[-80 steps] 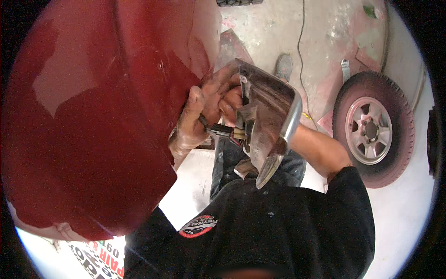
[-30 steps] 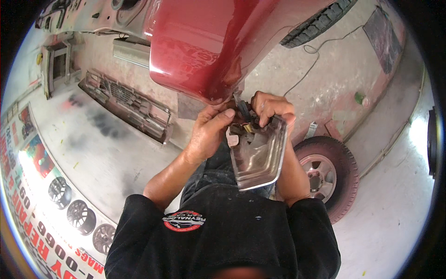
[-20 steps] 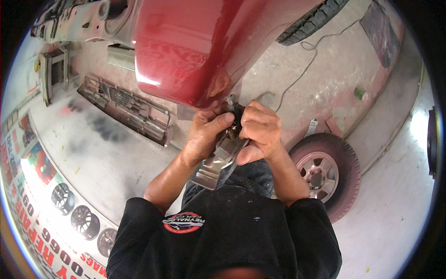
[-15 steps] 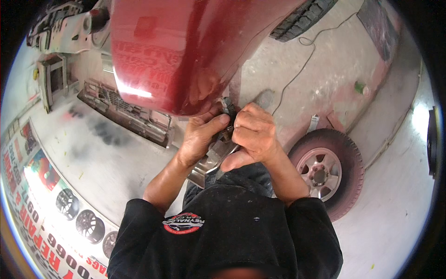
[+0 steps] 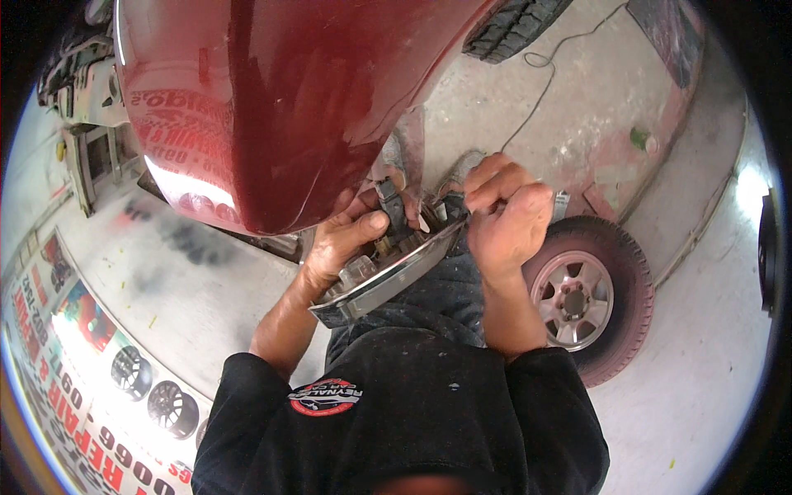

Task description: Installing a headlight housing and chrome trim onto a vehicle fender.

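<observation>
In front of my lap is a long, narrow car lamp (image 5: 392,280) with a silvery rim, tilted so its right end is higher. Its back side, with fittings partly hidden, lies toward the red car panel (image 5: 289,107). My left hand (image 5: 338,247) is closed behind the lamp, thumb and fingers around a black plug connector (image 5: 391,206). My right hand (image 5: 510,219) is curled at the lamp's raised right end, gripping it; the fingertips are mostly hidden. The panel's lower corner hangs just above my left hand.
A loose wheel (image 5: 577,301) lies on the floor at my right. A thin cable (image 5: 540,103) runs across the floor beyond, near a tire (image 5: 516,33) under the car. A green can (image 5: 639,138) lies farther right. A printed banner (image 5: 91,346) is at the left.
The lamp has turned and lifted at its right end, showing its full length. My right hand has moved right, away from my left. The red panel appears shifted left and lower in view.
</observation>
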A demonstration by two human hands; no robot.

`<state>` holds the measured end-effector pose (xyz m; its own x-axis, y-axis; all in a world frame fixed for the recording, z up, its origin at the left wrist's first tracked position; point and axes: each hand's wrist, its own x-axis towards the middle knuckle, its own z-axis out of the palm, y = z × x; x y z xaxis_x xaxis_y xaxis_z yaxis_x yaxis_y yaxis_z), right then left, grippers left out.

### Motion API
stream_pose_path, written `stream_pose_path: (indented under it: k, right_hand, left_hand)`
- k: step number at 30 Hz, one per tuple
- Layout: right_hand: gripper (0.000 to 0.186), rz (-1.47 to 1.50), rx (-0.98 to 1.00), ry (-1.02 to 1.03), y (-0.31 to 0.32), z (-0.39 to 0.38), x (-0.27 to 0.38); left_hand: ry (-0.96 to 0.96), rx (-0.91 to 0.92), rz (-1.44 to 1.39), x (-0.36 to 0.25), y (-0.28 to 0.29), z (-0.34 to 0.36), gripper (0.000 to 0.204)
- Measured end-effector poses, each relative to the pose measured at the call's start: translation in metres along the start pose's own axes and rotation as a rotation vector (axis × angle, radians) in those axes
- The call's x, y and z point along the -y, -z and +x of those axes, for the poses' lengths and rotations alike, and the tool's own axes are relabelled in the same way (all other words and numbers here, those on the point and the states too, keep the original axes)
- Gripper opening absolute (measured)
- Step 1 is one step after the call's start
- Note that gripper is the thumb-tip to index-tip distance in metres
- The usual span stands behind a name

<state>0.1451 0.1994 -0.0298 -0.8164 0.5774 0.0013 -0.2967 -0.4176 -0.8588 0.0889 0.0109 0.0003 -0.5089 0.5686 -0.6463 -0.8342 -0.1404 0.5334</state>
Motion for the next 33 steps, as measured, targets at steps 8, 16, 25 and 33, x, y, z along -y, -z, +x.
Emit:
stream_pose_path:
  k: [8, 16, 25, 33]
  right_hand:
    - [0.072, -0.327, 0.154, -0.230, 0.036, -0.026, -0.005]
    - [0.057, -0.402, 0.222, -0.266, 0.031, -0.047, 0.003]
    - [0.041, -0.524, 0.265, -0.061, 0.032, -0.039, -0.001]
    - [0.038, -0.523, 0.189, -0.128, 0.020, -0.044, 0.009]
  left_hand:
    - [0.001, 0.006, -0.054, -0.002, -0.017, 0.000, 0.050]
    - [-0.041, 0.092, -0.012, 0.001, -0.017, 0.006, 0.054]
    - [-0.068, 0.127, 0.026, -0.005, -0.021, 0.010, 0.056]
    - [-0.111, 0.094, 0.088, -0.002, -0.022, 0.010, 0.053]
